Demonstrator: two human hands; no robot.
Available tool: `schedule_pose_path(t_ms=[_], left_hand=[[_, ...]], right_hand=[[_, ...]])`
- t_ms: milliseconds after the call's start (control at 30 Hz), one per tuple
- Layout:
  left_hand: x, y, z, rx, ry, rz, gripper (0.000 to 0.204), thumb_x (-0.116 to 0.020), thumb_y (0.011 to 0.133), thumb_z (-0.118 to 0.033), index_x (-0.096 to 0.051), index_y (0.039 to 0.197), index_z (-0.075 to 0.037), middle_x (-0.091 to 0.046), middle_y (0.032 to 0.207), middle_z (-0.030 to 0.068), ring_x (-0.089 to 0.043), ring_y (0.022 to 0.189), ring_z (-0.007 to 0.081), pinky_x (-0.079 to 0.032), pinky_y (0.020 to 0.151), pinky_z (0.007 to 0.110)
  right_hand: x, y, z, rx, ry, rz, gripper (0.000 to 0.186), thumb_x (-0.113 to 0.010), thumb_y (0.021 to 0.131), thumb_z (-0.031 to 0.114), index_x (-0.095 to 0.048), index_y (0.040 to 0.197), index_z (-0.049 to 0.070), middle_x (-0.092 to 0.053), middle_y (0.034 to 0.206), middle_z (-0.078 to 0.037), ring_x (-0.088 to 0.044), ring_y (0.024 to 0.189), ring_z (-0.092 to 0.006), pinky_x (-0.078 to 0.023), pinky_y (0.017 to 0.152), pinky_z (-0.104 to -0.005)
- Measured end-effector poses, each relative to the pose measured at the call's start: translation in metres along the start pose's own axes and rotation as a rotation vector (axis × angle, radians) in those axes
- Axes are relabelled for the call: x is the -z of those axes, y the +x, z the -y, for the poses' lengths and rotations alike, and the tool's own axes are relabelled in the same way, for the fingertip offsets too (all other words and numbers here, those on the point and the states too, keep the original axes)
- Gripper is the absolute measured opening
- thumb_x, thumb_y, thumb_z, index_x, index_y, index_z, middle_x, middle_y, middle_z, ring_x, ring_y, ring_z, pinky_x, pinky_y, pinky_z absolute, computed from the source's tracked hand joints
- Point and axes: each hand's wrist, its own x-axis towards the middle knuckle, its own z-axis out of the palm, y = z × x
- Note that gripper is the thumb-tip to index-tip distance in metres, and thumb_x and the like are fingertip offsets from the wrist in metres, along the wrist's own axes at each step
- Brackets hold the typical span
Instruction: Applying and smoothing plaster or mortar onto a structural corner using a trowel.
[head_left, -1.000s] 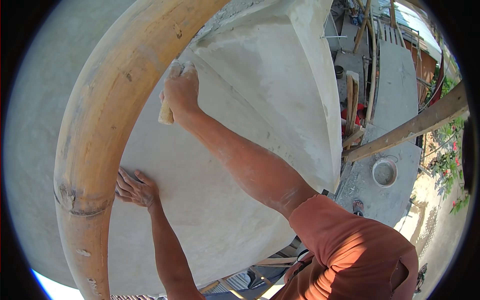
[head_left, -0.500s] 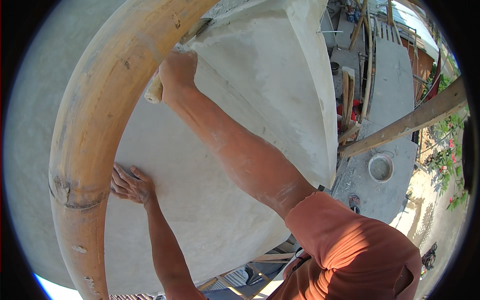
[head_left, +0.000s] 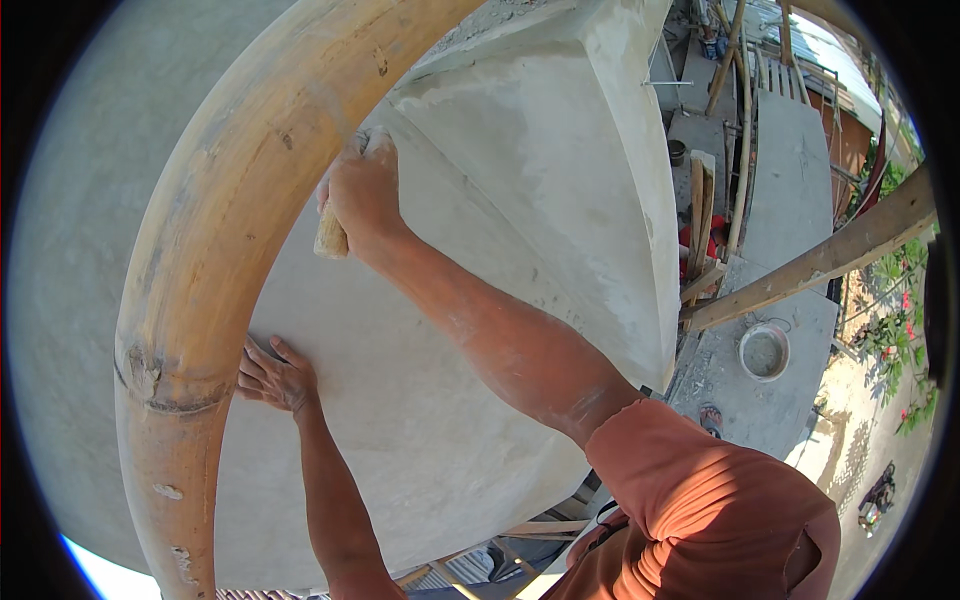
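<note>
My right hand [head_left: 368,195] is closed around the pale, round wooden handle [head_left: 331,238] of a tool against a smooth grey plastered wall [head_left: 400,410]. The handle's butt sticks out below the fist. The tool's other end is not clearly visible beside the bamboo pole. My left hand [head_left: 280,376] lies flat on the same wall, lower down, fingers spread and empty. A thick bamboo pole [head_left: 180,330] passes in front of the wall and covers the left fingertips.
A ridged, paler plaster section [head_left: 530,130] rises beyond my right arm. To the right, a wooden brace [head_left: 820,255] slants over a grey platform [head_left: 795,190], where a bucket of grey material [head_left: 764,352] stands. Upright timbers [head_left: 702,210] stand beside the wall's edge. Flowering plants [head_left: 905,335] grow below.
My right hand has come down the wall toward me with the wooden-handled tool. The left hand stays flat at nearly the same spot. The whole view has shifted slightly.
</note>
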Motion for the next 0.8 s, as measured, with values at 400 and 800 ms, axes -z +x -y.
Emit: schedule_pose_path(t_ms=[400,800], left_hand=[[0.002,0.004,-0.003,-0.020,0.040,0.000,0.057,-0.038,0.102,-0.041,-0.033,0.150,-0.011,-0.031,0.155,0.0065,-0.028,0.143,0.0240,-0.014,0.117,0.053],[0.004,0.006,-0.008,-0.041,0.020,-0.014,0.055,-0.035,0.104,-0.041,-0.033,0.149,-0.009,-0.033,0.154,0.0072,-0.029,0.143,0.0220,-0.016,0.116,0.055]], right_hand=[[0.017,0.039,-0.021,-0.152,0.014,-0.054,0.014,-0.042,0.099,0.018,-0.039,0.089,0.008,-0.046,0.077,-0.004,-0.049,0.050,-0.0142,-0.042,0.043,-0.0330],[0.035,0.038,-0.027,-0.159,0.009,-0.050,0.019,-0.042,0.101,0.024,-0.038,0.090,0.009,-0.046,0.079,-0.004,-0.048,0.049,-0.0136,-0.042,0.044,-0.0335]])
